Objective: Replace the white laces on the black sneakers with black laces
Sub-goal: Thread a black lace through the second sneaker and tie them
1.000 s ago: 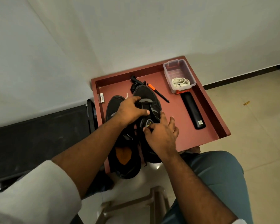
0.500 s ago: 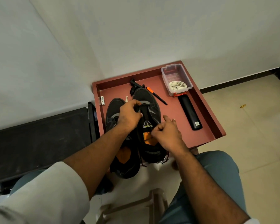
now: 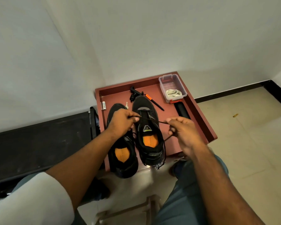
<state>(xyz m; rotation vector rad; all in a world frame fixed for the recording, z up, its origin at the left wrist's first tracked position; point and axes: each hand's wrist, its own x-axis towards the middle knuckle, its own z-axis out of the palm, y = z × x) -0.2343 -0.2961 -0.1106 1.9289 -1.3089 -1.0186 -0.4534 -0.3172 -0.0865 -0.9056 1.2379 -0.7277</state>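
Note:
Two black sneakers with orange insoles lie side by side on a red tray (image 3: 191,135), toes pointing away. The right sneaker (image 3: 148,135) has a black lace (image 3: 154,120) stretched across its front eyelets. My left hand (image 3: 122,122) pinches one end of that lace above the left sneaker (image 3: 122,153). My right hand (image 3: 182,130) pinches the other end to the right of the shoe, and the slack trails down past the heel. White laces (image 3: 173,93) lie coiled in a clear plastic box (image 3: 172,86) at the tray's far right corner.
On the tray lie a black-and-orange pen (image 3: 153,102), a small black clamp (image 3: 134,94), a white tube (image 3: 104,106) and a black cylinder (image 3: 182,110). A black bench (image 3: 39,143) stands to the left. A wooden stool frame (image 3: 128,210) sits between my knees.
Both hands lifted off the right sneaker's tongue and pulled apart, left hand leftward and right hand rightward, drawing the black lace taut across the front eyelets.

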